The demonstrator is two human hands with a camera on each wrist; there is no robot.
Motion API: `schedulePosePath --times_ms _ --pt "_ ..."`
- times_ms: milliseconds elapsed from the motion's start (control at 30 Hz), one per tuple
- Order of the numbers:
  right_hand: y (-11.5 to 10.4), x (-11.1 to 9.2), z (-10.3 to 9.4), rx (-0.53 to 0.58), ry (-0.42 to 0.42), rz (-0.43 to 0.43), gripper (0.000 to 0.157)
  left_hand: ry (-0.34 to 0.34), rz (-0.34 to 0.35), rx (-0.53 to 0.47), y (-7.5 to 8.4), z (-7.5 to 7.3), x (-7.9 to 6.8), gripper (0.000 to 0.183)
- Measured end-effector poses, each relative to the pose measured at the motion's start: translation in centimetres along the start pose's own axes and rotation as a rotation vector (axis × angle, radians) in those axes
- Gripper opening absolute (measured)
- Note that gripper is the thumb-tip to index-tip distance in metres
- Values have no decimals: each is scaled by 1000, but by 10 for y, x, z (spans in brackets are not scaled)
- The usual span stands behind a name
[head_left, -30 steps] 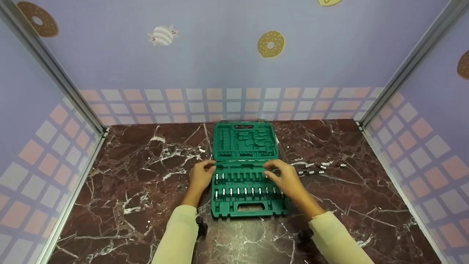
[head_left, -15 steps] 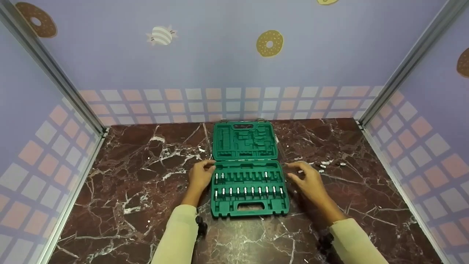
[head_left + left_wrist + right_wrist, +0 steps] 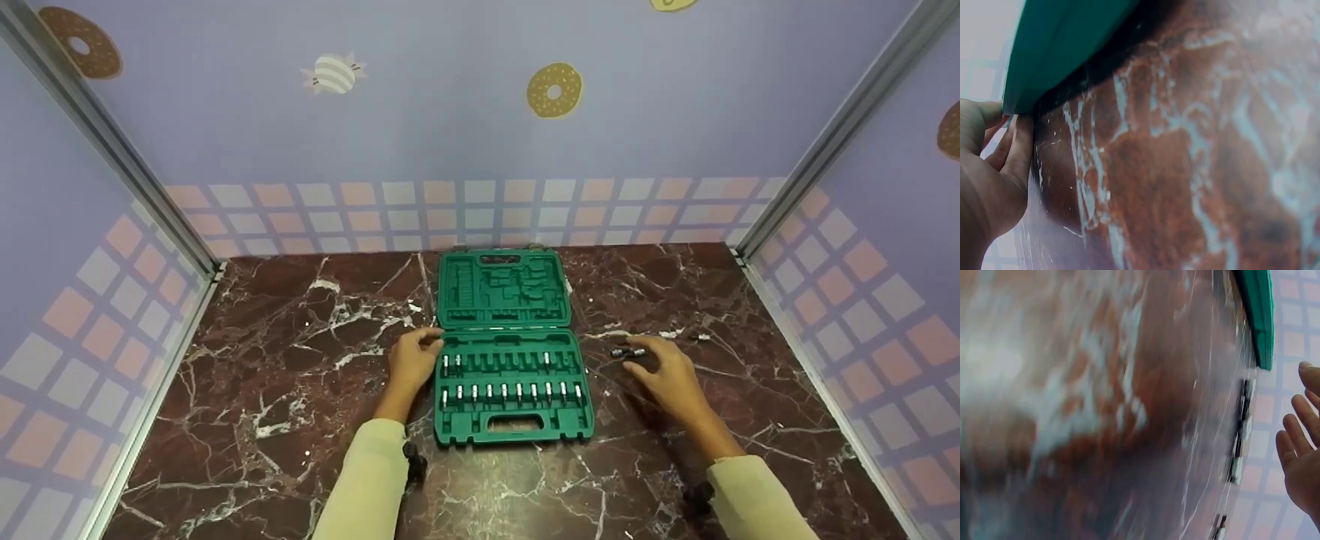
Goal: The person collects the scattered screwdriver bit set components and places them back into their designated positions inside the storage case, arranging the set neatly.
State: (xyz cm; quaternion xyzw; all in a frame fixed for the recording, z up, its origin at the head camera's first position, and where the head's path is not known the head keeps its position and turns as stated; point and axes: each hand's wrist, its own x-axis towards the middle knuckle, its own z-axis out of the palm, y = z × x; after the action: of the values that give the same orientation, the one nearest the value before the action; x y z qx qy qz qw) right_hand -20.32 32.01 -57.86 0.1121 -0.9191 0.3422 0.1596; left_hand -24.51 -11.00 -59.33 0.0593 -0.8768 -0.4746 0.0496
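A green plastic tool case (image 3: pixel 514 426) lies open on the table, its lid (image 3: pixel 501 285) folded back. Silver socket bits (image 3: pixel 503 392) fill the front row; three more stand in the back row among bare slots. My left hand (image 3: pixel 411 366) rests at the case's left side by the hinge, its fairly straight fingers touching the edge, as the left wrist view also shows. To the right of the case, my right hand (image 3: pixel 670 379) hovers over loose socket bits (image 3: pixel 628 352), thumb and fingers apart. In the right wrist view these bits (image 3: pixel 1239 439) lie in a line below the fingers (image 3: pixel 1296 430).
The table (image 3: pixel 300 450) has a dark red marbled top. Another loose socket bit (image 3: pixel 699 337) lies farther right. Patterned panels (image 3: pixel 480 112) stand at the back and both sides, with metal posts (image 3: pixel 832 127) at the corners.
My right hand has moved right, from above the case's back row to over the loose bits. A socket bit it touched earlier now stands in that row. The left hand stays put.
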Motion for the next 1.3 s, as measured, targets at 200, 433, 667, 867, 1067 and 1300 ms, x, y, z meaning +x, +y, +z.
schedulePosePath --times_ms 200,433,667,867,1067,1300 --pt "17 -3 -9 -25 -10 23 42 3 -1 -21 1 -1 0 19" --pt "32 -2 -17 -34 -75 123 44 0 -6 -9 0 0 0 19" --pt "45 2 -19 -65 -113 135 40 0 0 -16 1 0 -1 19" --pt "52 5 -18 -61 -119 145 36 -7 -19 -11 1 1 0 19" --pt "54 8 -17 -71 -98 140 32 0 -10 -12 1 1 -1 19" --pt "56 12 -16 -93 -146 176 32 2 -6 -22 0 0 0 19"
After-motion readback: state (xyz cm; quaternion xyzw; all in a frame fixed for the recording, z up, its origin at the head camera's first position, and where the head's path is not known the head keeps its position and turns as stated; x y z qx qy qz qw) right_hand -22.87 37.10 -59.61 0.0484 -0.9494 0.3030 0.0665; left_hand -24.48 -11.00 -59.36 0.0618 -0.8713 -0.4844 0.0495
